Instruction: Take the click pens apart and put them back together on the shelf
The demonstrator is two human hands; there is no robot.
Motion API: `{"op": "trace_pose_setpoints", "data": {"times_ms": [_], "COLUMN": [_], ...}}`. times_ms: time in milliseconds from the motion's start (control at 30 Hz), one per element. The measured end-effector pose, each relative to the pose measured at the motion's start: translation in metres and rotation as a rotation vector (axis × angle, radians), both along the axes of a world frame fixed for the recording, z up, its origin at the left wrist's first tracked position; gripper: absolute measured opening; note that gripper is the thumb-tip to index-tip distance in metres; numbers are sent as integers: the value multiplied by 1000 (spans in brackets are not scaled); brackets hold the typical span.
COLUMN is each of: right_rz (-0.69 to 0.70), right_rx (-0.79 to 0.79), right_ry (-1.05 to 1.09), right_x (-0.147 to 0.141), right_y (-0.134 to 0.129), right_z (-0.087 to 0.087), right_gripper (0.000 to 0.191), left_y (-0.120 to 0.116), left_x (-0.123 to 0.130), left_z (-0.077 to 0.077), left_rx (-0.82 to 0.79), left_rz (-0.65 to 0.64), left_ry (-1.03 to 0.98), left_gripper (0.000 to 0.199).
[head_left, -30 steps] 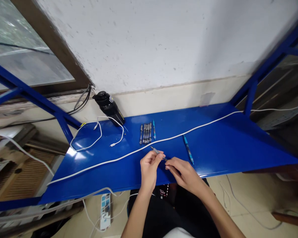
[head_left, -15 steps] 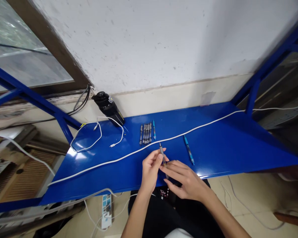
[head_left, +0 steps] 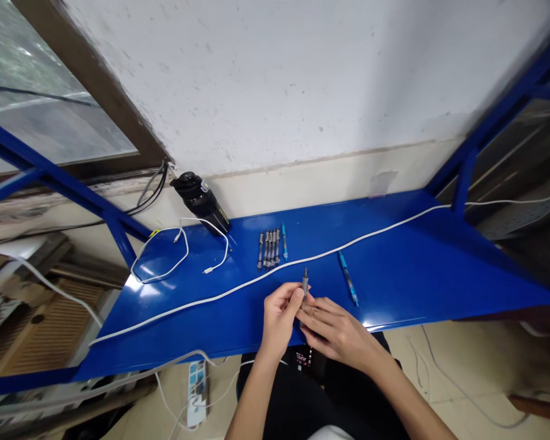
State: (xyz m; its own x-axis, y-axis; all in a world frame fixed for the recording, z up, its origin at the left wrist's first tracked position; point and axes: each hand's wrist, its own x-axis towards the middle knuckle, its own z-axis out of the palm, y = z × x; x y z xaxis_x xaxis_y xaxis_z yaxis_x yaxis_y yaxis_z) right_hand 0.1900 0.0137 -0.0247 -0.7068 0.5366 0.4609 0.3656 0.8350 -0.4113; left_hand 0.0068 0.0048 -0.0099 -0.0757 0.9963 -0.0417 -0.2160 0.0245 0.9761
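Both hands meet over the front part of the blue table, around one grey pen whose tip points away from me. My left hand pinches the pen between thumb and fingers near its grip. Around the lower end of the barrel close the fingers of my right hand, hiding most of that end. Beyond my hands, several grey pens lie side by side, with a blue pen at the right of the row. Another blue pen lies apart, right of my hands.
A white cable crosses the table between the row of pens and my hands. At the back left stands a black bottle beside a coiled white charging cable. A power strip lies below the table's front edge.
The grey pen has turned more upright and its tip has shifted slightly right. My right-hand fingers have drawn closer around its lower end. The pens on the table have not moved.
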Motion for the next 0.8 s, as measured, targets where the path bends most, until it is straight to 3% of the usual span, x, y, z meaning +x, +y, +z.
{"op": "trace_pose_setpoints", "data": {"times_ms": [233,467,567,667,800], "right_rz": [12,-68,-204,-415,-588], "right_rx": [-4,-124,-129,-133,-111], "right_ry": [55,194,271,207,48], "right_x": [-1,9,34,65,88], "right_y": [0,-1,7,20,33], "right_z": [0,14,16,12,4], "right_gripper": [60,29,26,25,33], "left_y": [1,1,15,44,85], "left_x": [0,0,-17,-50,-91], "left_z": [0,9,18,22,13], "left_rx": [10,71,160,213,120], "left_rz": [7,-26,45,216,259], "left_ry": [34,169,358,624,1050], "left_gripper": [36,31,27,26,37]}}
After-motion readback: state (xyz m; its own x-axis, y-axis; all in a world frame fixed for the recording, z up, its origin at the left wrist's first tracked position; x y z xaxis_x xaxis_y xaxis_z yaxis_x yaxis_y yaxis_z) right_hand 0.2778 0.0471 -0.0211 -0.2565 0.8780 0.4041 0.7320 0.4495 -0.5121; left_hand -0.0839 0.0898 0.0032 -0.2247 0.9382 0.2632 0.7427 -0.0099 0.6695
